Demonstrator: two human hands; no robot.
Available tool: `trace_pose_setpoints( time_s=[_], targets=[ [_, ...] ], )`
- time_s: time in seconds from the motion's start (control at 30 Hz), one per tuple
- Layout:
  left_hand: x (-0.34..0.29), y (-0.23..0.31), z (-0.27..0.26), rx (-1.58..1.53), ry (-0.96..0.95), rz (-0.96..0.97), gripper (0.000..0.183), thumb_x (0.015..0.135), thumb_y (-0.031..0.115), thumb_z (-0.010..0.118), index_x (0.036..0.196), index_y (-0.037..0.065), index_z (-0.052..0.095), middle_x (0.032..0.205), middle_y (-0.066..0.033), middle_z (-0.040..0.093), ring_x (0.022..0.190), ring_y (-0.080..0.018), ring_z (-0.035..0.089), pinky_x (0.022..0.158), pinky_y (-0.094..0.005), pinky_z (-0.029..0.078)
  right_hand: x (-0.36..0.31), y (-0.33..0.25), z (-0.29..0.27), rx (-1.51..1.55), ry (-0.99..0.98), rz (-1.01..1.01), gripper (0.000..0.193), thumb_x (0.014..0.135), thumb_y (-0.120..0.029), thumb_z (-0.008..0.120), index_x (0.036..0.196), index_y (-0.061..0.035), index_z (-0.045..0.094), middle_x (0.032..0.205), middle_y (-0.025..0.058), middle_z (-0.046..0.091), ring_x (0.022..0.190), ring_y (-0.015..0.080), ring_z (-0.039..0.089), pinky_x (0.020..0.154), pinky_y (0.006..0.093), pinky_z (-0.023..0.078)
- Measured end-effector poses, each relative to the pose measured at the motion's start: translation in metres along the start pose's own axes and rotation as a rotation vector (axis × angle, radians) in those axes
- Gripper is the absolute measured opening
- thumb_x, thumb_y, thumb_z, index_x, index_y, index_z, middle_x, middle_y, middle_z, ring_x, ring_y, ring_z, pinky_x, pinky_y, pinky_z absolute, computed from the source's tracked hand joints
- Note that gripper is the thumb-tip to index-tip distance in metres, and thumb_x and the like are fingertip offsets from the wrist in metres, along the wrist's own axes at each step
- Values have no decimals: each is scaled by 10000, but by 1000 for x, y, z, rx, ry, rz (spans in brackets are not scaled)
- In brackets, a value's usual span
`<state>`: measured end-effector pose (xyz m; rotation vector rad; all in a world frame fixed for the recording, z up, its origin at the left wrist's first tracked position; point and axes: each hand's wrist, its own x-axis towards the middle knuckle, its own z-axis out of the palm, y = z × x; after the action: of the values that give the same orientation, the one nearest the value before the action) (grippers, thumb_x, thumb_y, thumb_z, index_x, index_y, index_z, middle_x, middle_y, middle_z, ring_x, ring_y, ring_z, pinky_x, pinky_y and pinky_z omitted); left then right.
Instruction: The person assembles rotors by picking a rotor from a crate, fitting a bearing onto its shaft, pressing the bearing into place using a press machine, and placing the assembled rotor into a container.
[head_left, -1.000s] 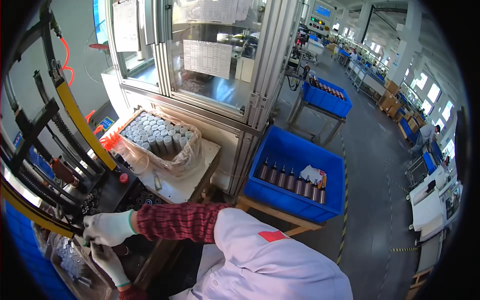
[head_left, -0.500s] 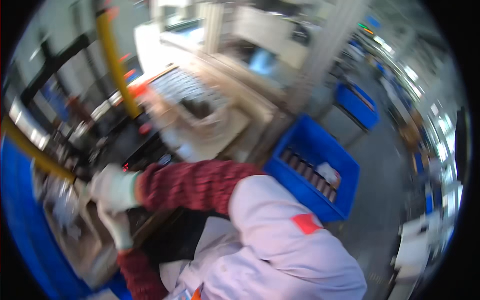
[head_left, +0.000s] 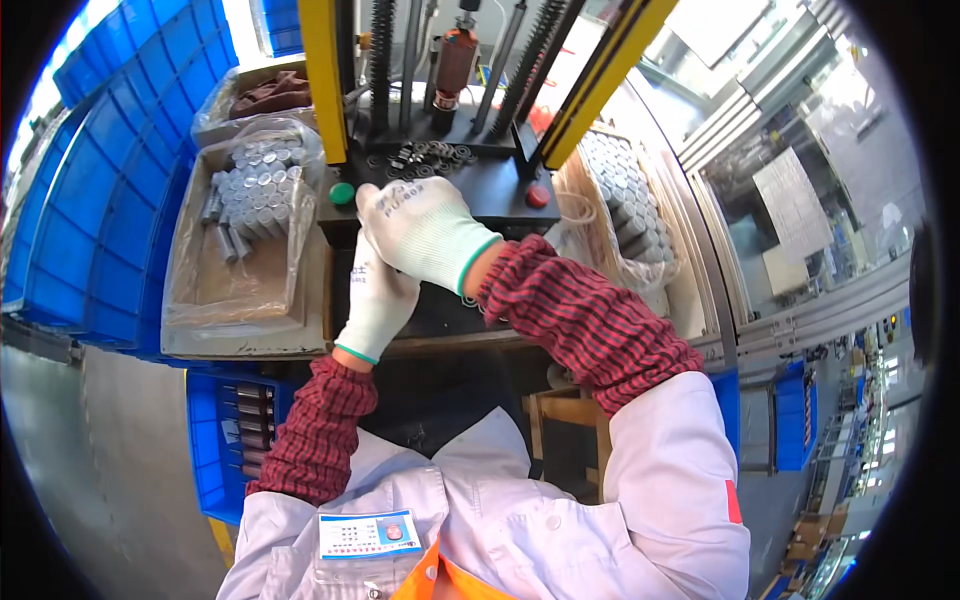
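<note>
The left hand (head_left: 383, 295) and right hand (head_left: 425, 228) wear white knit work gloves with green-edged cuffs and dark printing on the backs. Gathered oversleeves (head_left: 590, 320) in dark red with black stripes cover the forearms. The pale lilac work coat (head_left: 580, 555) carries round buttons, a blue-and-white photo badge (head_left: 370, 535) and a red patch (head_left: 733, 501) on the right sleeve; orange cloth (head_left: 455, 582) shows at its front opening.

Grey floor (head_left: 130, 430), glass-panelled metal-framed cabinet (head_left: 860, 190)

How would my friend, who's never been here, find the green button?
Two tall yellow posts rise above a black machine base. On its near left corner, just left of the gloved right hand, sits the green button. Its colour sets it apart from the red button on the right corner.
</note>
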<state>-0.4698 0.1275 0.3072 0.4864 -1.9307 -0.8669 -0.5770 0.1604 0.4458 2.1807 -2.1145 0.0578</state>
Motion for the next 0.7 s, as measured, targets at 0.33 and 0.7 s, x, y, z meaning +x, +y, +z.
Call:
trace_pose_setpoints(
  time_s=[0.33, 0.7],
  targets=[
    [0, 5, -9, 14, 21, -69, 468, 920, 26, 776, 1315, -8, 529, 1120, -178, 564, 972, -330, 590, 899, -410, 511, 36, 88, -8, 184, 700, -42, 421, 1037, -367, 624, 1321, -57, 646, 1313, 260, 628, 1303, 444, 592, 1067, 548, 501],
    [-15, 6, 5, 46, -40, -75, 581, 898, 60, 831, 1370, -42, 509, 1206, -208, 603, 1052, -371, 628, 955, -435, 527, 147, 197, 21, 119, 700, 260, 360, 957, -190, 639, 1273, -16, 623, 869, 154, 692, 727, 347, 662, 752, 519, 536]
  ],
)
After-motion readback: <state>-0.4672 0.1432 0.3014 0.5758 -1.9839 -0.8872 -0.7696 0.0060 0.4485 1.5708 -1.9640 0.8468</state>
